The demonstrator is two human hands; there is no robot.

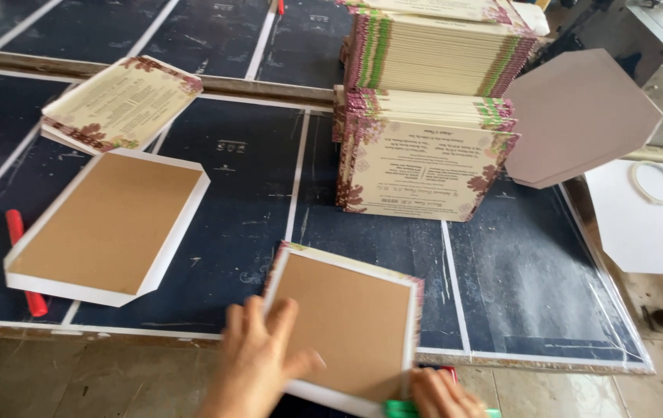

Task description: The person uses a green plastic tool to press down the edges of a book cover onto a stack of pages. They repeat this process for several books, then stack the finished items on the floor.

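A brown cardboard panel (351,321) with a white, flower-printed paper border lies face down at the table's near edge. My left hand (258,360) lies flat on the panel's left edge and lower left corner, fingers spread. My right hand (440,396) is at the panel's lower right corner and grips a green tool (399,409), mostly cut off by the frame. A tall stack of cream printed cards with flower corners (428,116) stands behind the panel.
A second brown panel on white paper (107,224) lies at the left, a red marker (22,263) beside it. A small pile of printed cards (119,104) sits at the back left. A grey octagonal board (579,116) leans at the right, near a rubber band (655,183) on white paper.
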